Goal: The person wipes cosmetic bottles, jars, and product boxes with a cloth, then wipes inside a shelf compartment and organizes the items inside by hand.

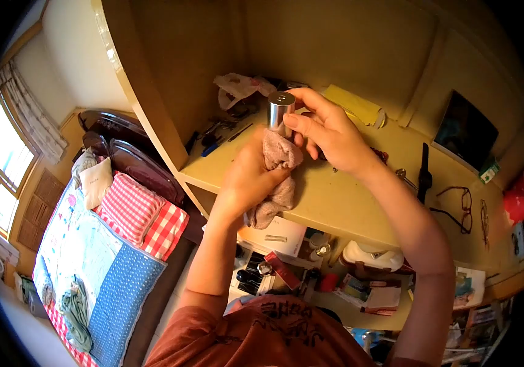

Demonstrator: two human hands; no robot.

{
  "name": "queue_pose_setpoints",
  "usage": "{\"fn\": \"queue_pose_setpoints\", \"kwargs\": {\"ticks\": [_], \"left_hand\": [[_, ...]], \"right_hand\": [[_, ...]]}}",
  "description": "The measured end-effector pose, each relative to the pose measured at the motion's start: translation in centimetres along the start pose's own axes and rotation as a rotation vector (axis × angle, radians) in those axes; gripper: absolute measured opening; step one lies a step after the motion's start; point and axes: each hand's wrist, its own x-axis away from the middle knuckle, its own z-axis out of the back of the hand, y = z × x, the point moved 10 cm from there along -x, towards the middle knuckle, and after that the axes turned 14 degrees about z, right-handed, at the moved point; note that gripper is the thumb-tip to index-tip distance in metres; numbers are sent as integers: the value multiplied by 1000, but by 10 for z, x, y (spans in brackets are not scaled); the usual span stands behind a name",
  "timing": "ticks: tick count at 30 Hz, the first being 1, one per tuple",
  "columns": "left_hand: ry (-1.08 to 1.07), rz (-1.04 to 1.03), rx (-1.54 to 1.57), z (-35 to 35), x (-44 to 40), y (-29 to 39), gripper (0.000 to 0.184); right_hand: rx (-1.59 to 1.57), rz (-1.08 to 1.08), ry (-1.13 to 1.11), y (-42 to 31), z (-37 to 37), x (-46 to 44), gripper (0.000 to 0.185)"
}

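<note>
A shiny silver cylindrical cap (280, 114) stands upright above the shelf in the head view. My right hand (330, 129) grips it from the right, thumb in front and fingers behind. Just below, my left hand (247, 177) is closed around a pinkish-brown cloth (282, 153), whose loose end hangs down under the fist. The cloth is bunched against the underside of the cap. Whatever body the cap belongs to is hidden by the cloth and my fingers.
On the yellow shelf (329, 202) lie a white plastic bag (243, 88), a blue pen (210, 148), a yellow packet (354, 105), a black watch (424, 172), glasses (465, 211) and a dark tablet-like panel (465, 130). Below, an open drawer holds a red box (282, 271) and small items. A bed (91, 244) stands left.
</note>
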Motion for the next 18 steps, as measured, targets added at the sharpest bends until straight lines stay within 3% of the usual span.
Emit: {"fn": "queue_pose_setpoints", "kwargs": {"ticks": [6, 8, 12, 18], "left_hand": [[268, -27, -354, 0, 12, 13, 54], [332, 72, -474, 3, 15, 11, 60], [285, -39, -402, 5, 13, 9, 60], [219, -18, -248, 5, 12, 6, 53]], "right_hand": [[30, 58, 82, 1, 0, 2, 26], [43, 97, 109, -2, 0, 1, 25], [-15, 9, 43, -8, -2, -3, 28], [-65, -37, -28, 3, -2, -4, 30]]}}
